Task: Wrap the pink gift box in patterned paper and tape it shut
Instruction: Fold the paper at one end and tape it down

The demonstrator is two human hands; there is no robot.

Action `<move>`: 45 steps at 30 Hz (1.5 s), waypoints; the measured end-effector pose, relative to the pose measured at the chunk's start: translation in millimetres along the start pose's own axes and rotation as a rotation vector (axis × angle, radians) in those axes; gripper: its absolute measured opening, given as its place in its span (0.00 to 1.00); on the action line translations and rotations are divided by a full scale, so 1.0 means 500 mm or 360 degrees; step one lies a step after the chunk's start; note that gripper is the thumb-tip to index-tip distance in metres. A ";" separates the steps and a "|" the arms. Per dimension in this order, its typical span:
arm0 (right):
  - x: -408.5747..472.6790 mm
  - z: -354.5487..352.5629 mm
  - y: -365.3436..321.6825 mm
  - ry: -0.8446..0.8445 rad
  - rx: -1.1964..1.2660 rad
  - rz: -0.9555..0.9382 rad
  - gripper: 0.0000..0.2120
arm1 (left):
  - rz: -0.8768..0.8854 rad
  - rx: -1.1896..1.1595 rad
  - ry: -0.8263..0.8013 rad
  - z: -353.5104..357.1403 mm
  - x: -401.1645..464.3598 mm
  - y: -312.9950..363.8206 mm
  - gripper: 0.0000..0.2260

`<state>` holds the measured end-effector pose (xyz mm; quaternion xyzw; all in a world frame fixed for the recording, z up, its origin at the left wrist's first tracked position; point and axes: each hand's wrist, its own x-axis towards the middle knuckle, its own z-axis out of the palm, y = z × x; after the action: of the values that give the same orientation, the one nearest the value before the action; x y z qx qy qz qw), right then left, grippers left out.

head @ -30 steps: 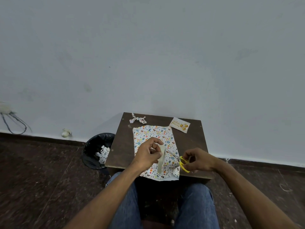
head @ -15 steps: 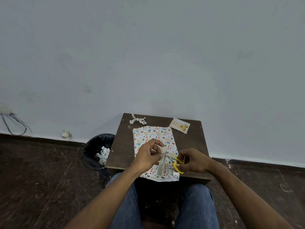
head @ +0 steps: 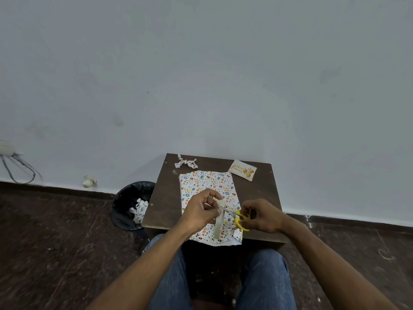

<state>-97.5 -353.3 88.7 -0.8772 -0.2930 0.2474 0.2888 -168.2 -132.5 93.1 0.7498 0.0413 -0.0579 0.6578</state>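
Note:
The patterned wrapping paper [head: 206, 184] lies over the middle of a small dark wooden table [head: 165, 193], and no pink box shows from under it. Above the paper's near half, my left hand [head: 201, 212] pinches a pale strip of tape [head: 220, 222] that hangs down from its fingers. My right hand [head: 261, 217] grips yellow-handled scissors [head: 240, 219], whose blades point left and reach the strip just below my left fingers.
A knotted scrap of patterned paper [head: 185, 163] and a birthday card [head: 242, 172] lie at the table's far edge. A black bin [head: 131, 205] with paper scraps stands on the floor left of the table. My knees are under the table's near edge.
My right hand has moved the scissors left, and the blades have closed in on the strip held by my left hand.

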 end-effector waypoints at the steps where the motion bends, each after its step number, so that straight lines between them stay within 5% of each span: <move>1: -0.001 0.000 0.001 0.0028 0.0009 -0.0016 0.08 | -0.0003 -0.0001 -0.0002 0.000 0.000 0.000 0.13; 16: -0.023 0.010 0.032 -0.0011 0.0035 0.0026 0.09 | -0.0045 -0.0045 0.0188 0.005 0.008 -0.001 0.17; 22: -0.033 0.044 0.119 0.0391 -0.0350 0.0598 0.14 | -0.0047 -0.0084 0.0196 0.000 0.009 -0.003 0.19; 26: -0.035 0.071 0.151 0.0523 -0.0247 0.1007 0.15 | -0.0040 -0.0114 0.0202 0.005 0.010 0.001 0.20; 31: -0.022 0.092 0.150 0.0566 0.0090 0.1155 0.08 | -0.0057 -0.0142 0.0191 0.010 0.008 0.003 0.21; 37: -0.010 0.083 0.129 0.0535 0.0101 0.1039 0.05 | -0.0022 -0.0161 0.0232 0.010 0.011 -0.005 0.19; 45: 0.002 0.117 -0.005 0.0617 0.0206 0.0032 0.20 | -0.0027 -0.0314 0.0520 0.033 0.020 -0.016 0.20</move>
<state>-133.0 -330.0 48.6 -0.8910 -0.2066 0.0950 0.3930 -159.7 -148.2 81.6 0.6808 0.1593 0.0635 0.7121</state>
